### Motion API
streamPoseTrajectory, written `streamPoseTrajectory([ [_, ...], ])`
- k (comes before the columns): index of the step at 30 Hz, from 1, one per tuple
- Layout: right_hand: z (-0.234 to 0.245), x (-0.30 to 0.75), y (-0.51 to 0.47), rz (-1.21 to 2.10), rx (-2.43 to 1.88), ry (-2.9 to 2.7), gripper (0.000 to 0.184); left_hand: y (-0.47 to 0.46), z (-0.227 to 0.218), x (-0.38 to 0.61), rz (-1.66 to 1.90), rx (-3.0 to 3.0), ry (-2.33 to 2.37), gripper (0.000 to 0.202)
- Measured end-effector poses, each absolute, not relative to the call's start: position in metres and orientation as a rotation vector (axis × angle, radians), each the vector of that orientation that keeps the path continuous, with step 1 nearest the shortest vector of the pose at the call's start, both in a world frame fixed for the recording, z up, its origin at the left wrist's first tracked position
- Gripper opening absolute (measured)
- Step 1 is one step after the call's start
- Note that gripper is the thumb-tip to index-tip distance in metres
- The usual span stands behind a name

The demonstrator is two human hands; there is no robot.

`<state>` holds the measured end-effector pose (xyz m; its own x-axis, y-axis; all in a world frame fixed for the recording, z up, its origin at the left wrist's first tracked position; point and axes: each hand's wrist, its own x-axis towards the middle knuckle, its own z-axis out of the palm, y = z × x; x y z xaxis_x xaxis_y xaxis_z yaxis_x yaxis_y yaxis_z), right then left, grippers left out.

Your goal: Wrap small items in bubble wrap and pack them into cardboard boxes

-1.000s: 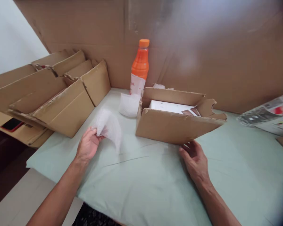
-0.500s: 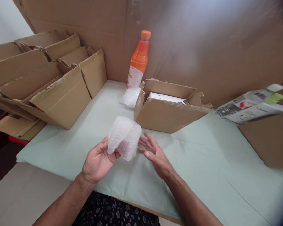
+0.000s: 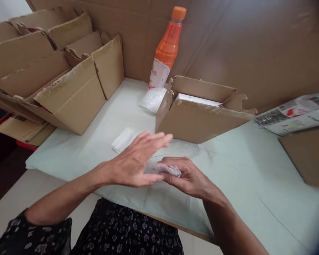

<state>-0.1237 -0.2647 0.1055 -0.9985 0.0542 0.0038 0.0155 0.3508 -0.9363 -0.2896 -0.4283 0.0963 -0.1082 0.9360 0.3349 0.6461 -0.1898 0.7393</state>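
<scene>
Head view: the right hand (image 3: 187, 179) is clamped on a crumpled, translucent wrap (image 3: 171, 170), thumb and fingers closed around it, above the near part of the green cloth (image 3: 244, 170). The left hand (image 3: 134, 161) is flat and extended, thumb apart from the fingers, with no object visible in its grasp; its thumb tip lies at the edge of the wrap, though contact cannot be told. Just beyond it lies a folded white strip (image 3: 122, 140), partly hidden by the hand. Behind stand a cardboard box (image 3: 194, 124) holding a white object (image 3: 198, 100), a roll of bubble wrap (image 3: 152, 100) and an orange bottle (image 3: 168, 46).

Likely faults: the wrap, thin and slick in appearance, could slip or spring loose if the right hand eased, since only that hand evidently secures it. Too hard a squeeze might crush anything within, but contents are hidden. A low sweep of the left hand could drag the folded strip across the cloth or rumple the fabric beneath. A forward reach could knock the box, whose near wall stands just past the fingertips; pushed sideways, it might press the bubble wrap against the bottle and unsettle it
</scene>
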Motion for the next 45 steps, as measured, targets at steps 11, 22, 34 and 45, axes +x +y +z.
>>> streamPoseTrajectory([
  [11,0.095,0.009,-0.167,1.099,-0.756,-2.298,0.013,-0.467,0.057,-0.314,0.665,1.227,1.834,0.028],
  [22,0.051,-0.083,-0.173,0.516,-0.782,-2.802,0.042,-0.54,0.041,-0.257,0.891,0.677,1.682,0.039],
  [34,0.055,-0.023,-0.283,0.697,-0.46,-2.483,0.017,-0.449,0.065,-0.249,1.092,0.363,1.178,0.06],
  [45,0.024,-0.035,-0.341,0.692,-0.219,-2.72,0.045,-0.437,0.056,-0.245,1.087,0.463,1.38,0.074],
])
